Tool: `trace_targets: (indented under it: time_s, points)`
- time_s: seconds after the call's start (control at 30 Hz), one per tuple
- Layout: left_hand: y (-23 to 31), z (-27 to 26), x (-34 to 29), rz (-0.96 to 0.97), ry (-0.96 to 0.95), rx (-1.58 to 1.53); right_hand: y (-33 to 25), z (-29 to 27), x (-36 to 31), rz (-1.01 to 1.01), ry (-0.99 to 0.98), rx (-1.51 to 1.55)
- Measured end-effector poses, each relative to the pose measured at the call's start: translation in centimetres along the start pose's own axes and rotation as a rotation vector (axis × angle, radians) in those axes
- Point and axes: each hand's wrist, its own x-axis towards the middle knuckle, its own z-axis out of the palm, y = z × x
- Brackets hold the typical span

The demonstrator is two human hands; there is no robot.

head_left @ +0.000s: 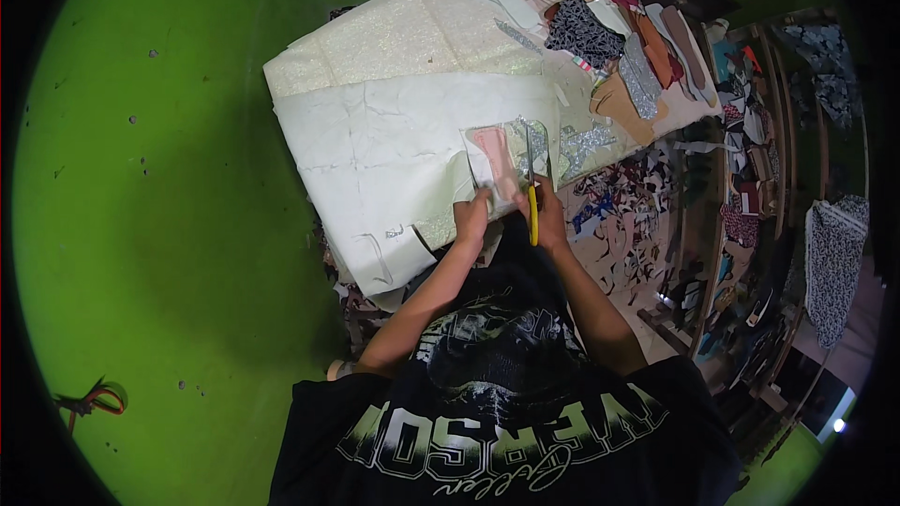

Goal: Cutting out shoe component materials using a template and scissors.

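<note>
My left hand (472, 216) pinches the near edge of a white sheet piece with a pink sole-shaped pattern (494, 156) on it. My right hand (547, 214) grips yellow-handled scissors (531, 189), whose blades point away from me along the right side of the pattern. Both lie on a large white material sheet (375, 159) spread over a worktable (403, 33).
A pile of sole-shaped cutouts (609, 28) in several colours fills the far right of the table. Scraps litter the floor (628, 215) to the right, beside wooden shelves (750, 178). A green wall or floor (169, 187) spreads left, with a red cord (94, 400).
</note>
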Motion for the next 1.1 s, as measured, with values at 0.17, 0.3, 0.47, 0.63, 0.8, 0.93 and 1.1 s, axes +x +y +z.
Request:
trace_targets:
  time_s: [0.17, 0.3, 0.47, 0.63, 0.8, 0.93, 1.1]
  points:
    - [-0.9, 3.8, 1.3, 0.005, 0.162, 0.106, 2.2, 0.7, 3.5, -0.086, 0.035, 0.095]
    - [-1.0, 4.0, 3.6, 0.014, 0.172, 0.228, 1.8, 0.2, 4.7, -0.08, -0.123, 0.207]
    - [0.0, 4.5, 4.0, 0.326, 0.257, 0.469, 3.2, -2.4, 6.2, -0.074, -0.288, 0.219]
    - [4.2, 6.3, 2.7, 0.239, 0.034, 0.181, 0.6, -5.3, 6.6, -0.176, -0.1, 0.242]
    - [7.9, 8.8, -0.7, 0.372, 0.042, 0.065, -3.2, -9.2, 8.1, -0.179, -0.174, 0.334]
    - [10.6, 10.6, -3.0, 0.367, 0.022, -0.059, -6.0, -11.9, 9.5, -0.206, -0.336, 0.505]
    - [13.5, 12.3, -4.5, 0.423, 0.021, -0.091, -10.2, -13.7, 9.4, -0.191, -0.447, 0.53]
